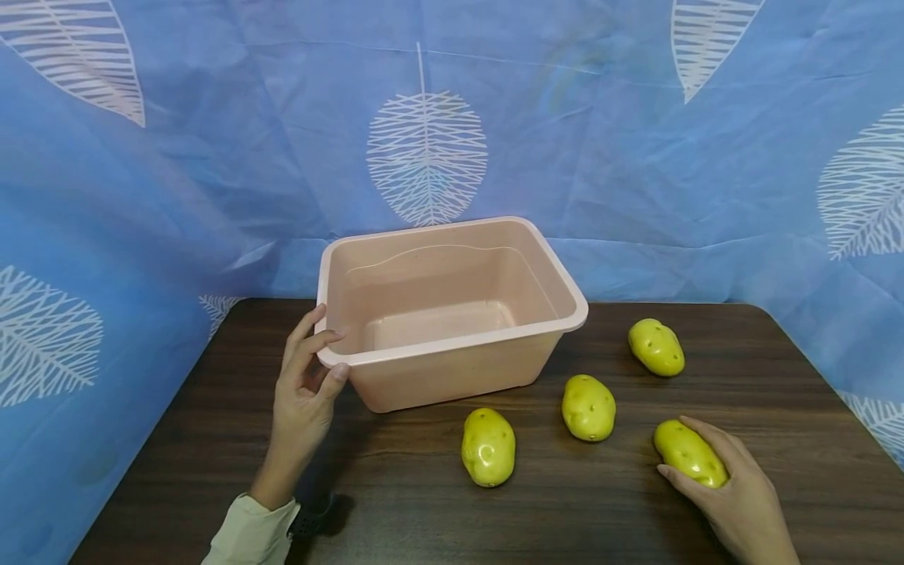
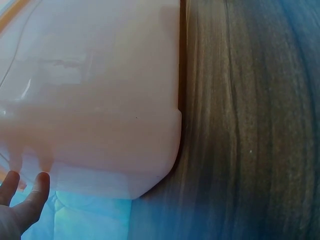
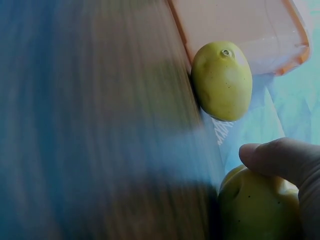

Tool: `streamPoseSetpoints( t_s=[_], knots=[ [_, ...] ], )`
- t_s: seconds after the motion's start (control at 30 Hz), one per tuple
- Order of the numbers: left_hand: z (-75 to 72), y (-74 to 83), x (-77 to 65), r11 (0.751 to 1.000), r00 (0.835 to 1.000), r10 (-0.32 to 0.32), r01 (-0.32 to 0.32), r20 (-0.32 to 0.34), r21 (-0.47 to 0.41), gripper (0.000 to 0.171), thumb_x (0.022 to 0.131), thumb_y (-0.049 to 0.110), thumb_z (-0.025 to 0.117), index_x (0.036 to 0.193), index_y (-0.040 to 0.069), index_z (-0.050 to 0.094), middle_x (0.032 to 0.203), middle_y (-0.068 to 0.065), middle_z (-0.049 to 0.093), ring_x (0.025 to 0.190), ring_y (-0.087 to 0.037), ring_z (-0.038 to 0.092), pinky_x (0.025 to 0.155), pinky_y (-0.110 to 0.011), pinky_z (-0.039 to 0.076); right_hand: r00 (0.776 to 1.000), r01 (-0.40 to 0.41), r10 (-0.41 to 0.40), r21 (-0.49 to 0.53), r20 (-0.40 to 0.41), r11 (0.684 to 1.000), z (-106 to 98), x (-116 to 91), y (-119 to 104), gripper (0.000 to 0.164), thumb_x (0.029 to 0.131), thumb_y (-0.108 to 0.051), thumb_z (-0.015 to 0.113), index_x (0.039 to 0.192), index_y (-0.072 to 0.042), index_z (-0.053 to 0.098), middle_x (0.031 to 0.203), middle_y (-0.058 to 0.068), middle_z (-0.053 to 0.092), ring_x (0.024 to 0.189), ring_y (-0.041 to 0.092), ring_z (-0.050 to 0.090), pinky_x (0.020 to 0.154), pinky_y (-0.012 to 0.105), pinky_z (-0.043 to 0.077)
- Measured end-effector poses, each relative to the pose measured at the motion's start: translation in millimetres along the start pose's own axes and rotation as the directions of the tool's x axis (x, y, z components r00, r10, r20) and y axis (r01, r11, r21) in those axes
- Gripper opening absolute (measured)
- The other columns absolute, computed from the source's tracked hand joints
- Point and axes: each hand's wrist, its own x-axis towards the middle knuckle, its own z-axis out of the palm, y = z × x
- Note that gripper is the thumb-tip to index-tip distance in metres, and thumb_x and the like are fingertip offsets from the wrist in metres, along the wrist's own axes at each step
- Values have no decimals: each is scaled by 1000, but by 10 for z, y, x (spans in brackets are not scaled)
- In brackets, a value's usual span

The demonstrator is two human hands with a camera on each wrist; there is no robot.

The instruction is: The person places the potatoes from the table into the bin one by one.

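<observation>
A pink plastic basin (image 1: 452, 369) stands on the table, and my left hand (image 1: 305, 396) holds its near left corner, with the thumb outside and a finger over the rim. In the left wrist view, two fingertips of the left hand (image 2: 25, 202) show beside the basin wall (image 2: 100, 100). At the right, my right hand (image 1: 741, 490) curls round a shiny yellow potato (image 1: 685, 451) on the table. The right wrist view shows the thumb (image 3: 275, 155) against this potato (image 3: 257, 207); the other fingers are hidden there.
Three more yellow potatoes lie on the dark wooden table (image 1: 395, 502): one in front of the basin (image 1: 489, 447), one at its right (image 1: 588, 408), one farther back (image 1: 656, 347). A blue leaf-patterned cloth (image 1: 600, 157) hangs behind and at the sides.
</observation>
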Motion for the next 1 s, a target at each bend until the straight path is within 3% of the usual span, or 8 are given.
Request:
streamPoseSetpoints(
  t_s=[0.27, 0.57, 0.8, 1.0],
  knots=[
    [-1, 8, 5, 1000, 1000, -11, 11, -2, 9, 36, 95, -8, 64, 131, -4, 61, 166, -9, 34, 152, -30, 32, 109, -18, 48, 997, 52, -52, 3, -48, 999, 31, -24, 7, 69, 94, -33, 79, 152, -8, 51, 147, 31, 47, 114, 49, 52, 77, 62, 48],
    [5, -6, 6, 1000, 1000, -11, 11, 4, -8, 37, 94, -10, 63, 131, -7, 59, 166, -9, 34, 153, -31, 32, 109, -18, 48, 997, 69, -69, 0, -38, 998, 25, -38, 30, 69, 94, -36, 79, 151, -10, 52, 147, 29, 48, 113, 46, 54, 75, 59, 49],
    [9, -10, 6, 1000, 1000, 13, -13, 14, -2, 35, 95, -10, 63, 130, -8, 59, 166, -11, 34, 152, -30, 33, 109, -19, 49, 994, 90, -88, 21, -62, 996, 24, -68, -24, 66, 93, -33, 80, 150, -10, 54, 147, 28, 49, 116, 46, 53, 78, 62, 47],
    [-12, 5, -9, 1000, 1000, -9, 9, 8, 25, 36, 95, -9, 63, 130, -7, 59, 167, -8, 34, 151, -27, 33, 109, -18, 48, 991, 110, -108, 21, -83, 994, 14, -67, -84, 65, 92, -27, 81, 148, -8, 55, 146, 28, 49, 114, 46, 53, 78, 64, 48]
  ],
)
